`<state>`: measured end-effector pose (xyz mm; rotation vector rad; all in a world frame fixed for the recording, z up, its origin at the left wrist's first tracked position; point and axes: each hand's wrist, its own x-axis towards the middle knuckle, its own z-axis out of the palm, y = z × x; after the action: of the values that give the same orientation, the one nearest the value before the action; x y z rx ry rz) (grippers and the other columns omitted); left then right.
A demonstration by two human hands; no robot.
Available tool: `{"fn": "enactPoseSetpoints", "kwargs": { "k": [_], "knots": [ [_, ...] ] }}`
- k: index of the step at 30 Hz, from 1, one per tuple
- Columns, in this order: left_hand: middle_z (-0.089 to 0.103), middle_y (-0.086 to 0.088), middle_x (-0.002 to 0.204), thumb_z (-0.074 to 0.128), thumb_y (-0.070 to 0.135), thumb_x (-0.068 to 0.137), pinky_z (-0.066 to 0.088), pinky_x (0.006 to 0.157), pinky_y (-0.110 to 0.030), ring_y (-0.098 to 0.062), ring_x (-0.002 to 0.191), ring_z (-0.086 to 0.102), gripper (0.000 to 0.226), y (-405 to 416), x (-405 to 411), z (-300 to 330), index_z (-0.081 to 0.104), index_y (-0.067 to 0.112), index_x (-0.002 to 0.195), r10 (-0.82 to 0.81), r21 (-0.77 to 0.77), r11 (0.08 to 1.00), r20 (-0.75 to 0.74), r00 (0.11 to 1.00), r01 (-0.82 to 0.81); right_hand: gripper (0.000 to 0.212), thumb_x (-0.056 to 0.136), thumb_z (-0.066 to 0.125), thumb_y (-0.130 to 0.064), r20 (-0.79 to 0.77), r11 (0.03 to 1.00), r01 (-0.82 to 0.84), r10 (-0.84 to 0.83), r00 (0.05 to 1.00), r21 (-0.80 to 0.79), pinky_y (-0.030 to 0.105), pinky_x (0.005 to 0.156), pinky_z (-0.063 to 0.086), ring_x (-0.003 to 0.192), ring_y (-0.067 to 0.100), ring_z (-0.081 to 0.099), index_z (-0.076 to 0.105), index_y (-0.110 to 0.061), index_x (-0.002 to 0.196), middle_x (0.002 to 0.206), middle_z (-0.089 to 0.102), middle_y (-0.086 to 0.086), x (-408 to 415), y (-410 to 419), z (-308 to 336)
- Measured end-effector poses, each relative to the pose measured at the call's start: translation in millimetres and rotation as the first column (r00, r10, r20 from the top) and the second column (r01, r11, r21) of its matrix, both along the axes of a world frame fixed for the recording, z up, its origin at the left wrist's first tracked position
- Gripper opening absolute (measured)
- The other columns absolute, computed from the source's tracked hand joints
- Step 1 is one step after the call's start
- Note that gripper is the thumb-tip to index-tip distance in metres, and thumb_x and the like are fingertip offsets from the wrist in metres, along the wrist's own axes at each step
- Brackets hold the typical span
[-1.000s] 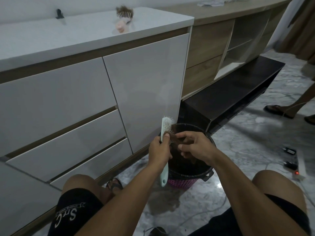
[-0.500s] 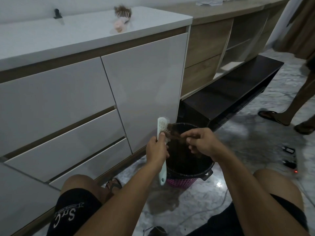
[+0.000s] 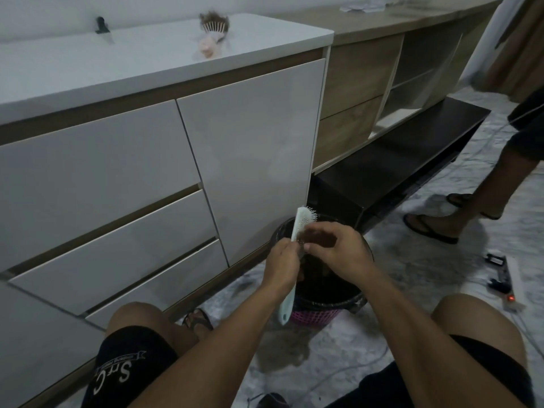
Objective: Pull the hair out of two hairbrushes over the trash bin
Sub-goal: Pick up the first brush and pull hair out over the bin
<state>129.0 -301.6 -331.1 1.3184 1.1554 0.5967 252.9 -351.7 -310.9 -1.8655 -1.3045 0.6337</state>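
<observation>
My left hand [image 3: 281,265] grips a pale green hairbrush [image 3: 298,228] by the neck, head up, bristles facing right, over a black-lined trash bin [image 3: 326,298] on a pink basket base. My right hand [image 3: 335,250] pinches at brown hair in the lower bristles, fingertips against the brush. A second, pink hairbrush [image 3: 213,35] full of brown hair lies on the white cabinet top [image 3: 147,57], far from both hands.
White drawers and a door [image 3: 250,148] stand close on the left. A dark low bench [image 3: 397,166] runs behind the bin. Another person's legs and sandals [image 3: 432,228] are at the right. A power strip with a red light [image 3: 510,285] lies on the marble floor.
My right hand, which had drawn a strand of hair away to the right, has come back against the brush. The other person has stepped closer at the right.
</observation>
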Motion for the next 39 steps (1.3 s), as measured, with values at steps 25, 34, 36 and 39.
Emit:
{"fn": "enactPoseSetpoints", "kwargs": {
  "k": [25,34,36,39],
  "knots": [
    [0.059,-0.010,0.083,0.043,0.036,0.099,0.044,0.053,-0.030,-0.015,0.046,0.050,0.031,19,-6,-24,0.055,0.008,0.103,0.170,-0.112,0.981,0.094,0.981,-0.159,0.030,0.094,0.041,0.001,-0.405,0.871,0.464,-0.487,0.774,-0.160,0.037,0.055,0.060,0.060,0.025,0.064,0.067,-0.009,0.083,0.078,0.065,0.017,11,4,7],
    [0.063,-0.011,0.088,0.044,0.037,0.099,0.046,0.058,-0.033,-0.016,0.049,0.055,0.035,34,-9,-31,0.056,0.005,0.108,0.218,-0.092,0.973,0.041,0.975,-0.214,0.028,0.092,0.040,0.002,-0.593,0.817,0.520,-0.553,0.585,-0.249,0.027,0.042,0.051,0.048,0.024,0.059,0.062,-0.008,0.077,0.066,0.059,0.013,25,0,-6],
    [0.063,-0.012,0.090,0.044,0.038,0.099,0.046,0.057,-0.031,-0.016,0.049,0.056,0.037,38,-11,-35,0.056,0.005,0.110,0.197,-0.079,0.978,0.016,0.980,-0.196,0.028,0.089,0.039,0.006,-0.636,0.797,0.541,-0.568,0.523,-0.268,0.030,0.045,0.055,0.049,0.023,0.058,0.060,-0.007,0.076,0.066,0.059,0.013,28,1,-12],
    [0.061,-0.014,0.082,0.044,0.039,0.098,0.045,0.054,-0.030,-0.018,0.048,0.056,0.041,43,-10,-44,0.057,0.001,0.107,0.221,-0.088,0.971,-0.020,0.975,-0.222,0.026,0.085,0.042,0.008,-0.789,0.744,0.602,-0.542,0.290,-0.290,0.037,0.065,0.058,0.060,0.021,0.060,0.059,-0.007,0.074,0.069,0.059,0.013,36,3,-14]
  ]
}}
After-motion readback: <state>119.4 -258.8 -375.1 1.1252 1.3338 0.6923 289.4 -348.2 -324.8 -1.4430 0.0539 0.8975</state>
